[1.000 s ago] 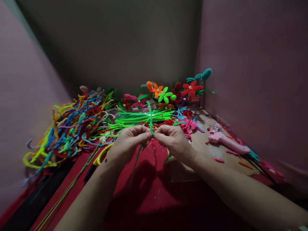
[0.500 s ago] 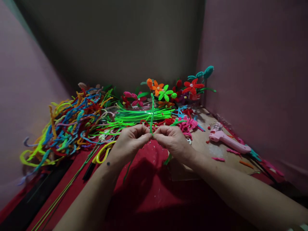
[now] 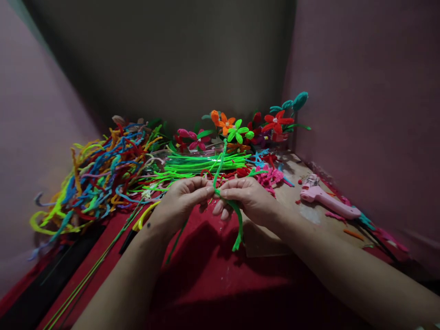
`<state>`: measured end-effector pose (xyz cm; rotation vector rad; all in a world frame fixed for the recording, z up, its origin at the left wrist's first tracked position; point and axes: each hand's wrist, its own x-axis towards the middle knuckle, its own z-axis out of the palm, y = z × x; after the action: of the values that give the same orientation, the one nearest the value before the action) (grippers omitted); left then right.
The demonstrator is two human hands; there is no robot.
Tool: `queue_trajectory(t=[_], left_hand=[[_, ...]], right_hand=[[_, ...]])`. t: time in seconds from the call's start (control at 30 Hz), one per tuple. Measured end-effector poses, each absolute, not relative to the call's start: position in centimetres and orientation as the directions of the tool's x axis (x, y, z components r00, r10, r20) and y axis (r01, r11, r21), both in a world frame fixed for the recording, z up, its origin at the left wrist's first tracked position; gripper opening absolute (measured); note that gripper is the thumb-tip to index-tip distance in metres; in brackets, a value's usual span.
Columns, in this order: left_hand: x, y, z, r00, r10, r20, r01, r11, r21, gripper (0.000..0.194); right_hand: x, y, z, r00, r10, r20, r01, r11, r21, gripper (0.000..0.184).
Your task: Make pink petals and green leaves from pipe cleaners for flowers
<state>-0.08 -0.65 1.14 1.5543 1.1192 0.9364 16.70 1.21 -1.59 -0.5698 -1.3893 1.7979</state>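
Between my two hands is a green pipe cleaner, pinched at its middle with one length standing up and leaning right. My left hand closes thumb and forefinger on it from the left. From the right, my right hand pinches it at nearly the same spot, where it looks twisted or crossed. A thicker green end hangs below my right fingers. Below my left hand a thin dark green strand trails down. My curled fingers partly hide the joint.
Left lies a heap of mixed pipe cleaners. Behind my hands are a green bundle and finished pipe-cleaner flowers. A pink glue gun rests on cardboard at right. Yellow-handled scissors or pliers and thin stems lie left.
The upright length of green pipe cleaner has tilted right. The thicker green end below my right hand now shows fully, and my right hand's lower fingers have come into sight.
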Motion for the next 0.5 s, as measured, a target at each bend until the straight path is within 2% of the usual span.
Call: queue_trajectory(t=[0.23,0.33,0.5], left_hand=[[0.37,-0.82,1.11,0.161,0.976,0.144,0.34,-0.192,0.921,0.016],[0.27,-0.75,0.99,0.117,0.978,0.173,0.257,-0.198,0.946,0.014],[-0.1,-0.48,0.63,0.093,0.986,0.142,0.084,-0.149,0.985,0.013]], right_hand=[[16.64,1.24,-1.97,-0.64,0.767,0.05,-0.259,-0.154,-0.954,0.015],[16.54,1.2,-2.09,-0.649,0.761,0.008,-0.221,-0.179,-0.959,0.015],[16.01,0.58,-2.26,-0.627,0.774,-0.09,-0.089,-0.186,-0.979,0.019]])
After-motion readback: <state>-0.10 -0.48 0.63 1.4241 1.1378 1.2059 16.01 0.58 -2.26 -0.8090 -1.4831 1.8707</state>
